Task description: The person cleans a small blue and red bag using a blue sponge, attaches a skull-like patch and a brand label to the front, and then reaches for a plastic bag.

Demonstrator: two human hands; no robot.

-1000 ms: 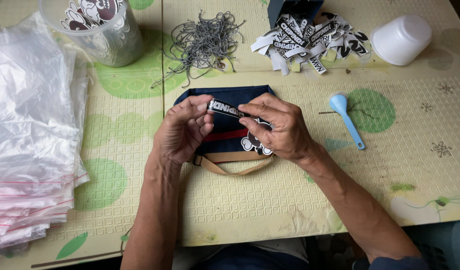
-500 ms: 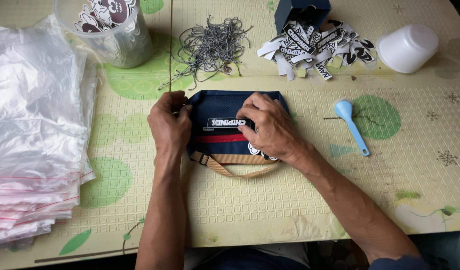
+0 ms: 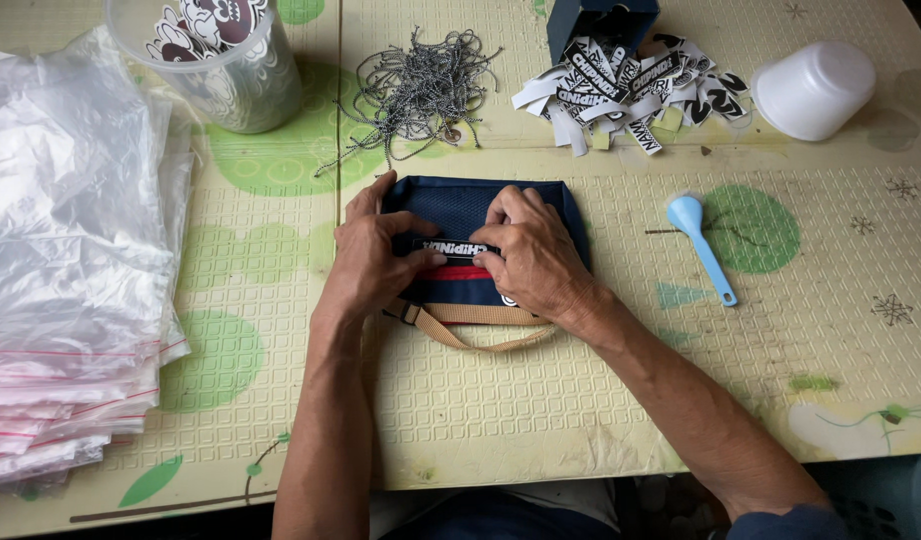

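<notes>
A navy blue pouch (image 3: 459,205) with a red stripe and a tan strap (image 3: 481,316) lies flat on the patterned mat in front of me. My left hand (image 3: 373,255) and my right hand (image 3: 534,255) both rest on it. Between thumbs and fingertips they pinch a narrow black and white label (image 3: 451,246), held flat against the middle of the pouch. The hands cover much of the pouch's front.
A thick stack of clear zip bags (image 3: 71,260) fills the left. At the back stand a clear tub of stickers (image 3: 226,55), a heap of speckled cords (image 3: 421,90), a pile of black and white labels (image 3: 631,85) by a blue box, and a white cup (image 3: 816,90). A light blue scoop (image 3: 701,245) lies right.
The pouch has been laid flat and now sits lower and more squarely in front of me. Both hands have come together on the label at the pouch's middle.
</notes>
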